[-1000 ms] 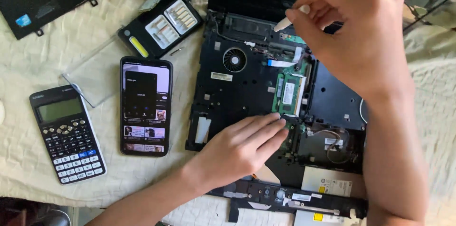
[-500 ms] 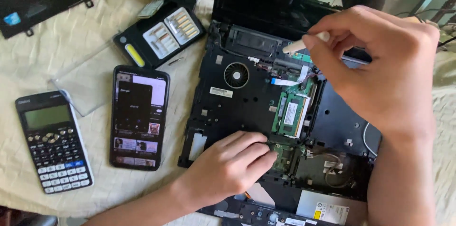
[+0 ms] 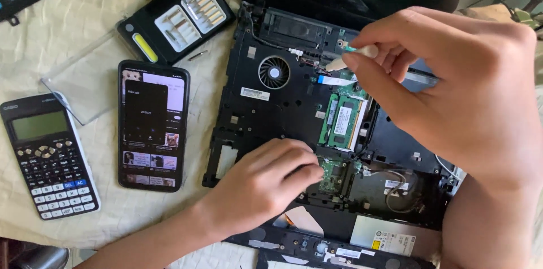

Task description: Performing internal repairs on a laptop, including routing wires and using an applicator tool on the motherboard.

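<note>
Right hand [image 3: 452, 99], upper right of the frame: fingers pinched together on a thin white tool [image 3: 353, 58], its tip resting at the connectors near the top of the opened laptop [image 3: 271, 116]. Left hand [image 3: 266, 184], lower centre: fingers curled, lying flat on the laptop's black inner frame, fingertips just beside a small green board [image 3: 335, 174]; it grips nothing that can be seen.

The laptop fills the centre and right of the frame, cover off. A round fan [image 3: 274, 71] sits left of the tool tip. A green memory module [image 3: 344, 121] lies below the right hand, between the two hands.

Left of the laptop, on the cloth-covered surface [image 3: 68, 37]: a phone [image 3: 151, 125] with its screen lit, just beside the chassis. Above it, an open black bit case [image 3: 175, 20], one loose bit [image 3: 197, 55] next to it. A clear plastic lid [image 3: 85, 85] lies between case and calculator [image 3: 50, 156], which sits at the left edge.
</note>
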